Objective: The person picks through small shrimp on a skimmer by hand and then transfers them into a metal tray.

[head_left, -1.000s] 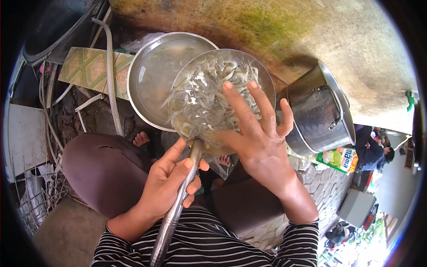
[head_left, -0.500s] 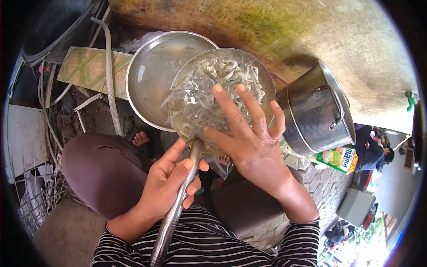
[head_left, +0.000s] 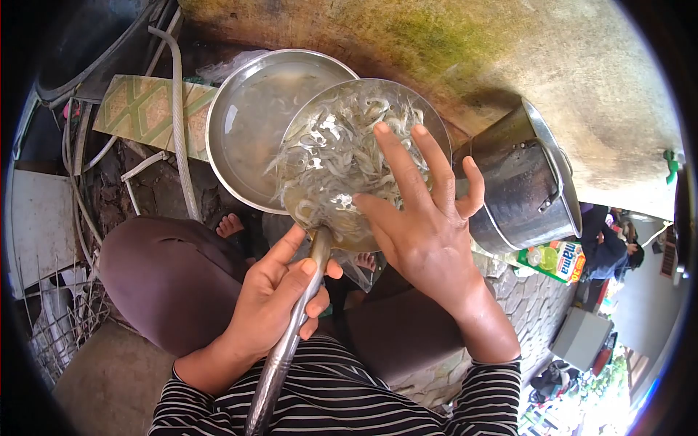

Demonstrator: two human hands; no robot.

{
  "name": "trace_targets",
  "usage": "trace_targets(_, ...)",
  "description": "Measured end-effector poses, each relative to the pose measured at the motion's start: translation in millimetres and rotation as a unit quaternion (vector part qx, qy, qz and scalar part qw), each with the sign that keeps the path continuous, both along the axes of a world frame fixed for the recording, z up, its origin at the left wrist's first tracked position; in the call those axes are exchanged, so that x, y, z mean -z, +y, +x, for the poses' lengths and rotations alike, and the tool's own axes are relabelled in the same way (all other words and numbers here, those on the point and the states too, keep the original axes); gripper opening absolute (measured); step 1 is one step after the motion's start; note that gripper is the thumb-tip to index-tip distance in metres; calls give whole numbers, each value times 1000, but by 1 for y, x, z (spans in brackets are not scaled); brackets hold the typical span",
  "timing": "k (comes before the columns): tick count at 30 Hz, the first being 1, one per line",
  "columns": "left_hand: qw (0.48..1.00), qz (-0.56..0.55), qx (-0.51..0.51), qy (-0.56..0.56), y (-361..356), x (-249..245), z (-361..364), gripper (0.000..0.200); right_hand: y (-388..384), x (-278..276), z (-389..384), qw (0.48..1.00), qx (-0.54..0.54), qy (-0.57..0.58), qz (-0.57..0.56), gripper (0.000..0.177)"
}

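My left hand (head_left: 280, 294) is wrapped round the metal handle of a wide, flat skimmer (head_left: 441, 134). A heap of small grey, translucent shrimp (head_left: 338, 149) covers the skimmer's disc, wet and shiny. Over the right part of the disc hovers my right hand (head_left: 429, 225), its fingers spread and its fingertips over the edge of the shrimp. A round metal basin (head_left: 218, 138) with cloudy water sits beyond, overlapped by the skimmer's left side in this view. Some shrimp hang over that left rim.
To the right a tall metal pot (head_left: 509, 185) leans tilted against the stained wall (head_left: 465, 51). Beside it lies a green detergent packet (head_left: 556, 260). On the left are a pale hose (head_left: 182, 123), a patterned tile (head_left: 138, 109) and a wire rack (head_left: 65, 320). Another person (head_left: 614, 243) is far right.
My right hand has shifted a little up and to the right across the shrimp, fingers still spread. The left hand and the skimmer have hardly moved.
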State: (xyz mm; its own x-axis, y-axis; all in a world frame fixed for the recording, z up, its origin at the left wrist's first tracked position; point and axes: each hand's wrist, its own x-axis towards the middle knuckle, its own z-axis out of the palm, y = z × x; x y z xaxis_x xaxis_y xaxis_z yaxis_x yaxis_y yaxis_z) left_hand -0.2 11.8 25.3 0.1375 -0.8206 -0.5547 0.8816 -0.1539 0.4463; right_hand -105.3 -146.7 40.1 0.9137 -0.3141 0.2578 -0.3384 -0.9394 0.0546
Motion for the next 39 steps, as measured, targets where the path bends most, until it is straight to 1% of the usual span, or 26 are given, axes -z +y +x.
trace_targets(9, 1000, -3, 5, -6, 0, 0, 0, 50, 2, 8, 3, 998, -20, 2, -59, 10)
trace_targets(14, 1000, 0, 12, -9, 0, 1, 1, 51, 2, 6, 4, 998, -24, 3, -52, 11)
trace_targets(16, 999, -19, 32, 6, 2, 1, 3, 55, 2, 2, 3, 998, -30, 6, -54, 11)
trace_targets(18, 1000, -7, 24, -1, 0, 0, 2, 53, 0, -9, 4, 999, 10, -45, 4, 10)
trace_targets(19, 1000, 5, 16, -8, 0, 0, 1, 51, -3, -17, 5, 999, 7, -46, 4, 10)
trace_targets(21, 1000, -3, 11, -6, -1, 2, 2, 52, -15, -34, 6, 990, 58, -102, 80, 11)
trace_targets(22, 1000, -9, 9, -3, -1, 3, 2, 52, -25, -36, 6, 990, 54, -103, 80, 11)
trace_targets(24, 1000, -13, 9, -6, 0, 2, 3, 53, -49, -41, 4, 983, 57, -170, 21, 11)
trace_targets(26, 1000, -17, 12, -5, 0, 2, 3, 53, -70, -44, 2, 972, 89, -218, 29, 9)
trace_targets(28, 1000, -24, 12, 1, 0, 2, 3, 53, -97, -41, -3, 958, 143, -238, 70, 11)
trace_targets(29, 1000, -25, 11, 1, 0, 2, 3, 53, -104, -42, -3, 970, 166, -177, -1, 12)
trace_targets(30, 1000, -26, 12, -1, 0, 2, 2, 54, -111, -38, -3, 970, 164, -177, -1, 12)
trace_targets(32, 1000, -26, 12, -3, 1, 3, 3, 54, -119, -29, -3, 966, 202, -88, -134, 19)
trace_targets(33, 999, -34, 16, 6, 2, 4, 4, 55, -116, -28, -1, 966, 200, -88, -139, 25)
trace_targets(35, 999, -41, 18, 16, 2, 5, 5, 57, -104, -30, 5, 968, 196, -91, -129, 24)
trace_targets(37, 999, -30, 15, -4, 1, 2, 4, 54, -87, -35, 11, 969, 197, -92, -121, 23)
trace_targets(39, 1000, -25, 19, -5, 0, 2, 5, 54, -69, -37, 18, 985, 109, -106, -82, 23)
